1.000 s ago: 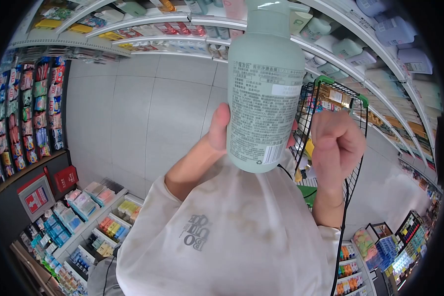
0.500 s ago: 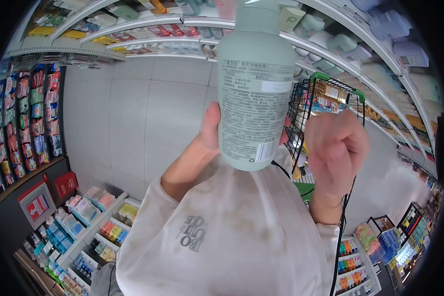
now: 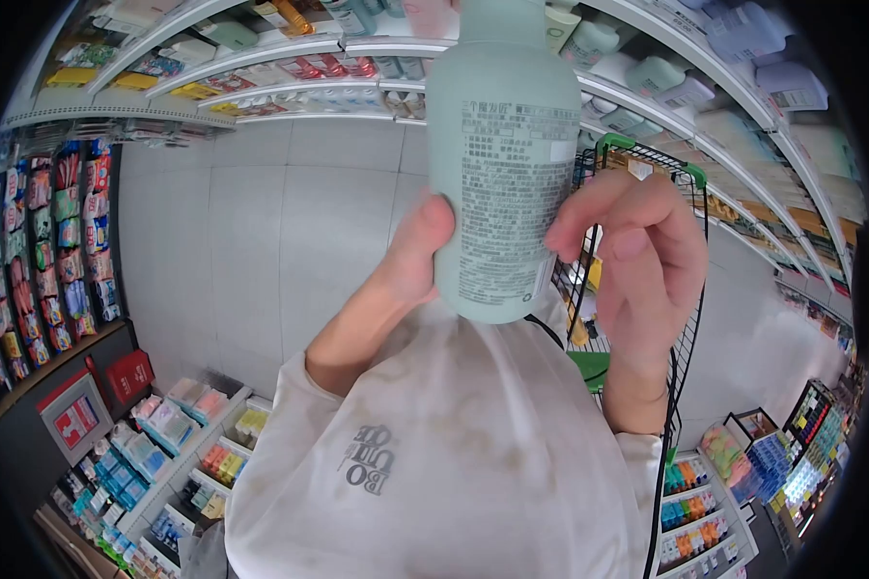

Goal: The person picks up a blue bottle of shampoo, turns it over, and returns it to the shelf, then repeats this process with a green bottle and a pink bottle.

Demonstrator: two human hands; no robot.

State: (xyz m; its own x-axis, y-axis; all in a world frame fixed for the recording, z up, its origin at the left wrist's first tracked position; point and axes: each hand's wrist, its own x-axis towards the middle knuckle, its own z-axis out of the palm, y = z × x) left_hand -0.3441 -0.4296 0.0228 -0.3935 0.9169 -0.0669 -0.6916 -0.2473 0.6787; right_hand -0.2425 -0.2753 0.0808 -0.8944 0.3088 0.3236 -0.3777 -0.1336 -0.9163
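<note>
A large pale green toiletry bottle (image 3: 502, 87) stands upright in front of me, its back label of dense small print turned toward me. The top of the bottle is cut off by the frame. My left hand (image 3: 417, 246) grips it low on the left side, thumb on the near edge and the other fingers hidden behind. At the label's right edge, the index fingertip of my right hand (image 3: 647, 251) touches or nearly touches the bottle. That hand's fingers are bent and apart, and nothing is held in them.
Behind my right hand is a black wire shopping cart (image 3: 690, 207) with green corners and goods inside. Shelves (image 3: 734, 82) of bottles curve overhead and to the right. Hanging packets (image 3: 43, 241) line a rack at left, and low shelves (image 3: 188, 454) of packaged goods stand lower left.
The bottle has turned, swinging its label rightward and the barcode toward the edge. My right hand has gone from a loose fist to parted fingers and moved left to the bottle.
</note>
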